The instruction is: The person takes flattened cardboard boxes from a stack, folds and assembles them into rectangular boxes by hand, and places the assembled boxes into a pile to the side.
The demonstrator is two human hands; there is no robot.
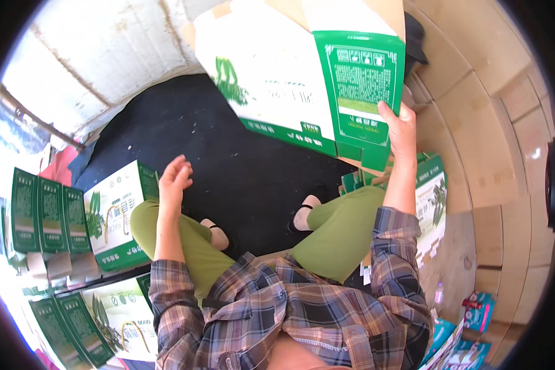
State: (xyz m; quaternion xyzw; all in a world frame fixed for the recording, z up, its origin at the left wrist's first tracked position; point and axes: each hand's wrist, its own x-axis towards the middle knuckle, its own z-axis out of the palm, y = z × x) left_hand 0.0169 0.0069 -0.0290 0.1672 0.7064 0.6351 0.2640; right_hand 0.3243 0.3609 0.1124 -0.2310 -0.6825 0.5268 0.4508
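My right hand (402, 131) grips a white and green cardboard box (274, 86) by its green side panel, thumb on the face and the other fingers behind. The box is tilted and held up over the floor, with brown flaps showing at its upper end. Away from it, my left hand (176, 177) hovers above my left knee, fingers loosely bent and nothing seen in them. Nearest to that hand is a finished-looking white and green carton (118, 213) with a rope handle, standing at the left.
More green and white cartons (120, 317) stand in rows at the lower left. Folded green and white cartons (431, 206) lean by my right leg. Brown cardboard boxes (475, 129) line the right side. Black sheeting (228, 166) covers the floor; colourful packages (475, 314) lie lower right.
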